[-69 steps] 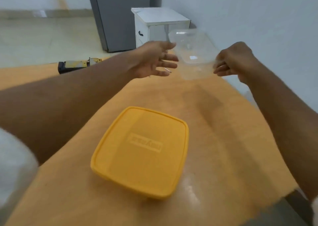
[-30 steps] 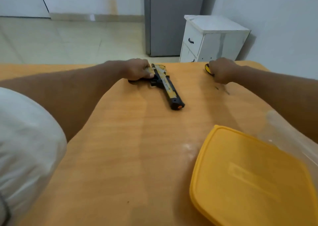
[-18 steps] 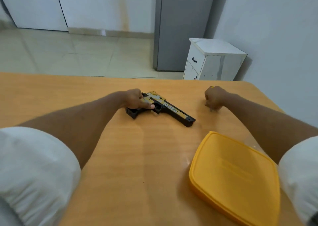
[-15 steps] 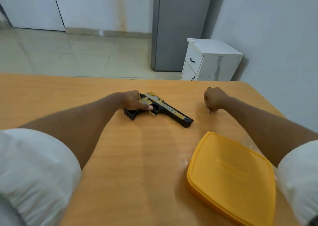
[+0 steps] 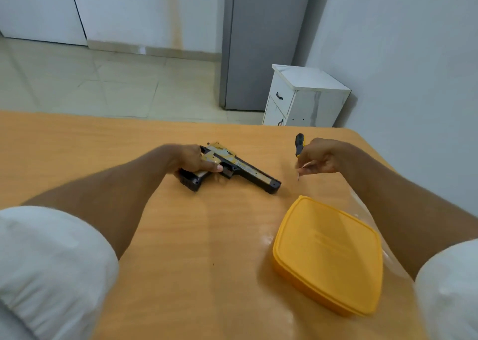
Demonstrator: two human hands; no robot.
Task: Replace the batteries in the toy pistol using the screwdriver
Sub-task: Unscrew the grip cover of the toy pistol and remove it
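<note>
A black and gold toy pistol (image 5: 243, 169) lies on its side on the orange wooden table (image 5: 181, 236), muzzle pointing right and toward me. My left hand (image 5: 194, 159) grips its handle end, thumb laid across the grip. To the right, my right hand (image 5: 316, 157) holds a small screwdriver (image 5: 299, 144) upright; its black and yellow handle sticks up above my fingers and the thin metal tip points down just above the table. The screwdriver is apart from the pistol.
A yellow container lid (image 5: 328, 254) lies at the near right, with a clear plastic container (image 5: 362, 207) partly hidden under my right forearm. Beyond the table stand a white cabinet (image 5: 305, 96) and a grey fridge (image 5: 258, 42).
My right hand has lifted the screwdriver so that its handle now shows above my fingers. My left hand has stayed on the pistol's grip. The view has shifted slightly.
</note>
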